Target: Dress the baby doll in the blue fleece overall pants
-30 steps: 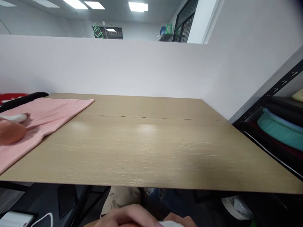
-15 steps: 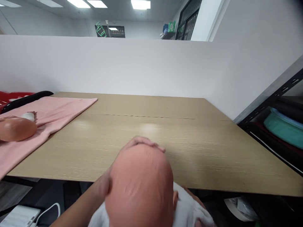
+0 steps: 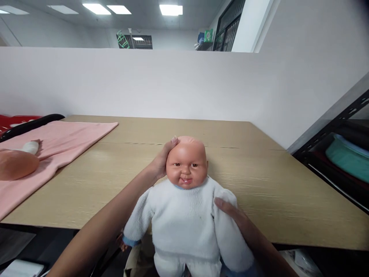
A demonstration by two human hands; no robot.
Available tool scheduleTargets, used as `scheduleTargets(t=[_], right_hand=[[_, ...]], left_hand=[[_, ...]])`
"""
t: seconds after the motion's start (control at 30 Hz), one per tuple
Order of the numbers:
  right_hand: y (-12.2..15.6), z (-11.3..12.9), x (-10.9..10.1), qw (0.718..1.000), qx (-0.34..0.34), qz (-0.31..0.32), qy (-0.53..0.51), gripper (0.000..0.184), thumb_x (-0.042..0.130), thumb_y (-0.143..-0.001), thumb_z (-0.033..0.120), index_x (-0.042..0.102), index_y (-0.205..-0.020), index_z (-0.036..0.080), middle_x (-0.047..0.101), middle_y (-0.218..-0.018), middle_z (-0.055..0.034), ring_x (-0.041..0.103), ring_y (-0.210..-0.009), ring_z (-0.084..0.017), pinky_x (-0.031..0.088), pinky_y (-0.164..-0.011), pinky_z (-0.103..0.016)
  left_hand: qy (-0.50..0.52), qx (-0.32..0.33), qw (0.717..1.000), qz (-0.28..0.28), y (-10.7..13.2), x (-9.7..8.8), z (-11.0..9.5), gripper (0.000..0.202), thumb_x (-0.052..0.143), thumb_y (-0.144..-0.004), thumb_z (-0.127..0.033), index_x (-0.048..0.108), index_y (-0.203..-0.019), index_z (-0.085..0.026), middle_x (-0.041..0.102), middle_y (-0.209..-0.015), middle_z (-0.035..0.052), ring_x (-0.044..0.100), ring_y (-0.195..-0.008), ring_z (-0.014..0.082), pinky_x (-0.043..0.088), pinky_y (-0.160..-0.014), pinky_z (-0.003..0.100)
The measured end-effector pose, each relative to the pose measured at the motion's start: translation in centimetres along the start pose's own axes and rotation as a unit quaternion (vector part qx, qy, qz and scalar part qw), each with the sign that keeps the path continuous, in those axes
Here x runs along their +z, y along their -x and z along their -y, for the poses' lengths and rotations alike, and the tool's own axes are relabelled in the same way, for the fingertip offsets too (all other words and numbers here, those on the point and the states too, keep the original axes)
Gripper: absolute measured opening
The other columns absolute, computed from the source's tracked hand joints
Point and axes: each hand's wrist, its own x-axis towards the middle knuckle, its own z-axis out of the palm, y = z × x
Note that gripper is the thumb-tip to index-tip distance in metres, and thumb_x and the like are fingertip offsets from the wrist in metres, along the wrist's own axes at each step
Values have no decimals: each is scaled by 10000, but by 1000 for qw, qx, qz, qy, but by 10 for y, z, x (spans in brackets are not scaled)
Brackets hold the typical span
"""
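Note:
A baby doll (image 3: 187,219) in a fluffy white suit with blue cuffs faces me, upright at the table's near edge. My left hand (image 3: 165,156) is wrapped round the side and back of its bald head, most of the fingers hidden behind it. Lower down, my right hand (image 3: 230,209) grips the doll's upper arm at the other side, thumb on the white sleeve and the other fingers out of sight. The doll's legs run off the bottom of the view.
A wooden table (image 3: 245,184) spreads ahead to a white partition (image 3: 161,84). On the left, a second doll's head (image 3: 17,163) lies on a pink cloth (image 3: 77,134), near a red item (image 3: 17,120) with a black edge. A black shelf (image 3: 325,169) with green fabric (image 3: 348,159) stands right.
The doll has moved away from me over the table and now shows its face and front instead of the top of its head. Both hands moved forward with it.

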Motion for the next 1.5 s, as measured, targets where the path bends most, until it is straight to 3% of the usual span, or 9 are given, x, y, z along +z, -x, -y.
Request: scheduleTargets(t=[0.17,0.3,0.43,0.57,0.7,0.97,1.17,1.37,1.5], right_hand=[[13,-25,-30,998,50,4,-30,826,678,-933,793,675,-1523,215,765,-1463,-167,651,-1462,-446,510,-1255,-624],[-19,-24,-38,995,87,35,-38,758,723,-907,797,767,-1360,191,806,-1387,-145,700,-1400,-409,459,-1294,-587],[-54,-26,-55,995,48,85,33,704,726,-930,787,794,-1315,201,828,-1337,-111,707,-1366,-389,475,-1272,-564],[-80,-39,-68,991,56,110,50,678,701,-961,774,786,-1318,204,841,-1302,-93,723,-1340,-379,520,-1222,-551],[-93,-52,-72,993,69,89,35,707,653,-965,812,776,-1306,205,816,-1368,-99,709,-1364,-385,472,-1266,-582],[-92,-62,-76,999,13,11,34,854,754,-914,761,530,-1555,243,598,-1654,-157,547,-1552,-366,393,-1331,-574],[-90,-72,-74,995,-26,-18,100,854,732,-970,681,426,-1634,240,523,-1710,-180,490,-1600,-367,356,-1358,-582],[-89,-72,-80,972,-42,-63,223,922,686,-996,680,325,-1732,258,349,-1829,-157,328,-1698,-366,238,-1402,-625],[-90,-73,-84,947,-83,-102,295,817,623,-1048,624,363,-1721,241,390,-1799,-158,359,-1680,-339,269,-1398,-602]], left_hand=[[-33,4,999,-15,-29,-21,9,747,888,-727,-812,790,-1113,-180,867,-1143,114,727,-1319,419,549,-1194,470],[-34,-65,997,-17,-54,-47,16,727,802,-835,-808,792,-1181,-169,860,-1207,157,752,-1299,411,573,-1170,472],[-20,-149,989,3,-82,-74,24,797,742,-862,-844,789,-1204,-126,852,-1209,215,787,-1239,413,608,-1120,477],[-14,-183,983,8,-106,-94,32,860,703,-874,-868,773,-1258,-101,853,-1196,225,804,-1205,400,612,-1116,472],[2,-203,979,24,-122,-108,34,860,681,-890,-872,763,-1287,-113,853,-1217,208,786,-1261,390,592,-1156,475],[-31,-195,980,19,-145,-117,28,865,684,-895,-869,794,-1247,-87,830,-1279,238,787,-1254,402,623,-1112,463],[-45,-190,980,35,-165,-114,21,846,644,-922,-869,793,-1256,-106,829,-1297,217,769,-1294,390,594,-1161,461],[-89,-165,981,52,-197,-117,14,783,645,-957,-827,810,-1230,-112,839,-1268,213,802,-1211,375,617,-1115,454],[-88,-160,981,66,-224,-126,8,825,638,-945,-848,816,-1226,-93,820,-1314,228,788,-1241,373,624,-1103,444]])
